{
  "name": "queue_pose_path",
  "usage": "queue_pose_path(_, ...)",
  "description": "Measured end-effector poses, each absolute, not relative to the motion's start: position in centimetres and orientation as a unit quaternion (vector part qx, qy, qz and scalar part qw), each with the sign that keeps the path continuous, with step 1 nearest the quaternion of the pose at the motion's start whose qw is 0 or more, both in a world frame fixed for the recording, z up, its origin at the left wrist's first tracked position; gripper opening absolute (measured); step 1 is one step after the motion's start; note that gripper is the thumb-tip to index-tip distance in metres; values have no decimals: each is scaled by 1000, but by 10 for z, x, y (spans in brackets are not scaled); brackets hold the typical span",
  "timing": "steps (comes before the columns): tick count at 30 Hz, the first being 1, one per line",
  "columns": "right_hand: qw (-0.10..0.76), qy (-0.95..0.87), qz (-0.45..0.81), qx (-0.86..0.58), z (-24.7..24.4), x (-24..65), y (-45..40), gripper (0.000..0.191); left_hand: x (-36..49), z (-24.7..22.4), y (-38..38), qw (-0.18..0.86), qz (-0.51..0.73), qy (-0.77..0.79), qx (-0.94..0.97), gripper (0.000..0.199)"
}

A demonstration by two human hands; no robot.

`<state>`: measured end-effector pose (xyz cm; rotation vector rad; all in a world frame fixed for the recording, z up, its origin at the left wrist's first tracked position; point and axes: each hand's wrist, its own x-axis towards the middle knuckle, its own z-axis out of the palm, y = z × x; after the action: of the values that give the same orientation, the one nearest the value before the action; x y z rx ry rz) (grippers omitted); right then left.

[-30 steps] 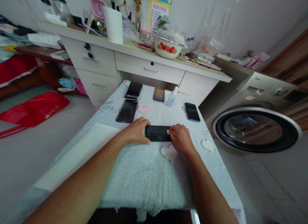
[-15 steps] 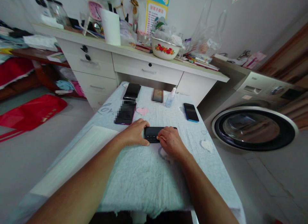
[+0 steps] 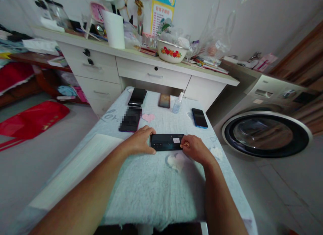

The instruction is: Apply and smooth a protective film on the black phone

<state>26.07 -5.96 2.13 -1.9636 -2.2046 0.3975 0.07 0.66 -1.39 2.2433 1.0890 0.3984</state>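
Left hand (image 3: 140, 140): grips the left end of a black phone (image 3: 165, 142) lying flat on the desk (image 3: 151, 191).
Right hand (image 3: 195, 148): pinches the phone's right end.
White sticker (image 3: 176, 140): on the phone, beside the right fingers.

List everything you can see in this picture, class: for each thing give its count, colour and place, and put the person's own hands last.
Black phone: 1, black with a small white sticker, lying flat on the table between the hands.
Other phones: 3; black at the far left, dark with purple edge just nearer than it, blue-edged at the right.
Small bottle: 1, clear, far end of the table.
Table cloth: 1, pale blue with hearts, covers the table.
Desk: 1, cream, beyond the table.
Bowl: 1, cream with red flowers, on the desk.
Paper roll: 1, white, on the desk.
Washing machine: 1, grey, at right.
Left hand: holds the black phone's left end.
Right hand: at the black phone's right end.
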Motion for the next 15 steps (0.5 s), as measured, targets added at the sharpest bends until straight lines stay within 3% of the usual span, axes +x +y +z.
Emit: queue_pose_path(15,108,-708,93,-692,4,280,-49,10,1,-14,6,305,143,417,844,59)
